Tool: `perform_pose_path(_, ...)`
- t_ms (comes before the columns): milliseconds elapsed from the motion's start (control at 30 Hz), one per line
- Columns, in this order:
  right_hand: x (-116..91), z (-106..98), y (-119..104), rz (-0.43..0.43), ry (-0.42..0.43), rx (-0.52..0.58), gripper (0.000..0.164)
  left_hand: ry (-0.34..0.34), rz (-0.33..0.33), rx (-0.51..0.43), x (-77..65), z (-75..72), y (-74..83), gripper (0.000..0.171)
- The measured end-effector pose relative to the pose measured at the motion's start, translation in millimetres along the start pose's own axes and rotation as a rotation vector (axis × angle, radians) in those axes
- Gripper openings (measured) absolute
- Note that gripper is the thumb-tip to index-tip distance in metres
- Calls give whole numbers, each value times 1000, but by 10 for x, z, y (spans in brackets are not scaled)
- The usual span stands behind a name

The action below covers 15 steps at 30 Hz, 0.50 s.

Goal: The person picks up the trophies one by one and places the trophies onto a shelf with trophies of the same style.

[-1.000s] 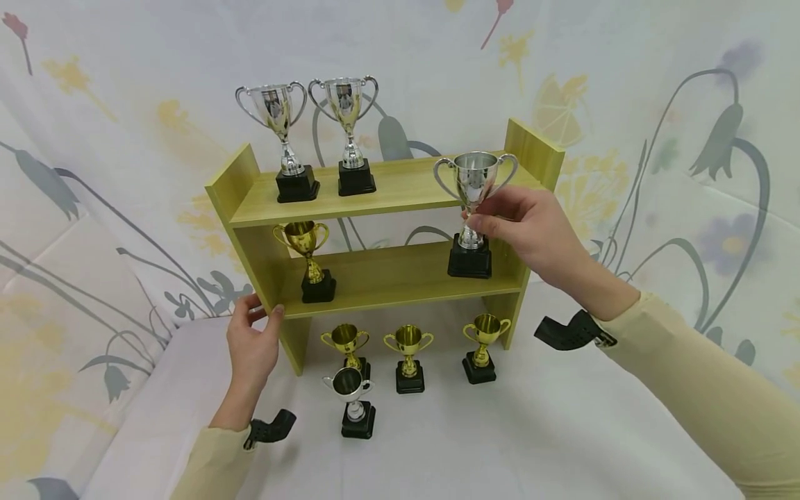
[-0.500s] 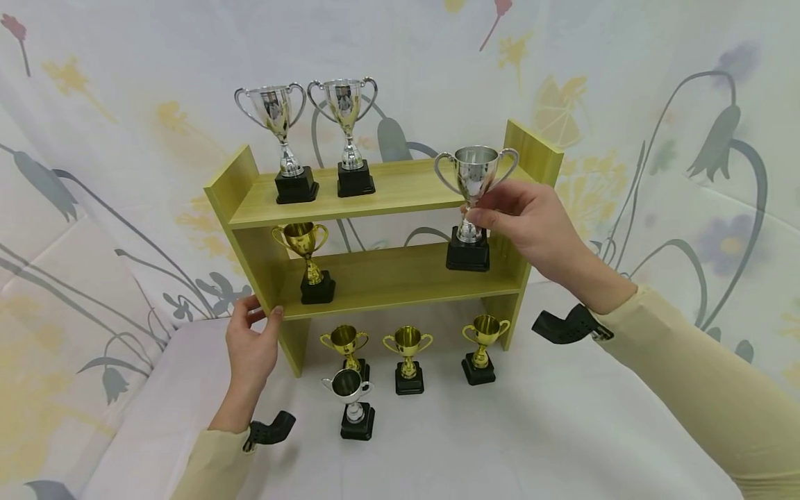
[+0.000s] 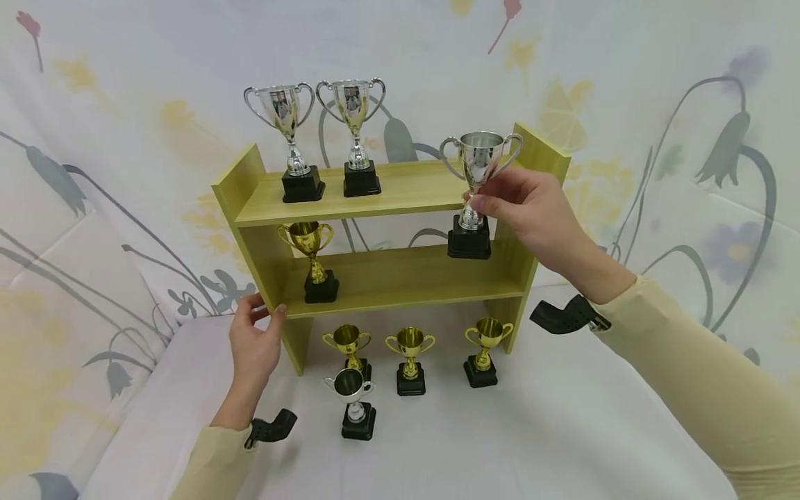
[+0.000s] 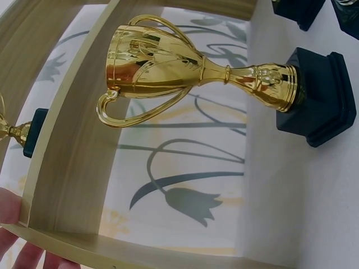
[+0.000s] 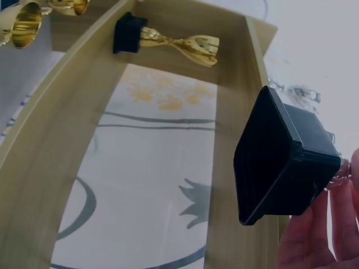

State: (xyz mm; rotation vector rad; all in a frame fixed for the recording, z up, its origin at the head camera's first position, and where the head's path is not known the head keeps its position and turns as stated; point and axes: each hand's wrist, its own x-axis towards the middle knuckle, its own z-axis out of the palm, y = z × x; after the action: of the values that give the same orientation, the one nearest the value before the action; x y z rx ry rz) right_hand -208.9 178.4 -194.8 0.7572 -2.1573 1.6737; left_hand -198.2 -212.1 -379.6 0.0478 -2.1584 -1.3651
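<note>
In the head view, my right hand (image 3: 540, 212) pinches the stem of a silver trophy cup (image 3: 480, 156) with a black base. It is upright in front of the wooden shelf (image 3: 406, 278), its base lower than the top board's front edge. The right wrist view shows the hollow underside of that black base (image 5: 289, 159). My left hand (image 3: 255, 347) grips the shelf's left side panel, thumb at the front edge and fingers round the outside. Two silver trophies (image 3: 284, 107) stand on the top board's left half, and one gold trophy (image 3: 307, 239) on the middle board's left end.
Under the shelf, three gold trophies (image 3: 410, 340) stand in a row on the white cloth (image 3: 437, 444). A small silver trophy (image 3: 348, 384) is in front of the leftmost one. Behind everything hangs a flower-patterned cloth (image 3: 431, 42).
My right hand has raised the silver trophy cup a little, its rim now higher against the top board. The left hand keeps its place on the side panel.
</note>
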Motion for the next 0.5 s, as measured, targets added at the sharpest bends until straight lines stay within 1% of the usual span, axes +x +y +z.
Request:
perform_pose_path(233,19,-14,-9,-2,-8,46,7,-2,-12,8,-17,10,-10,33)
perform_pose_path(500,68,-17,-79,-30,-4,-11,6,4,2,-1,-6,8,9,33)
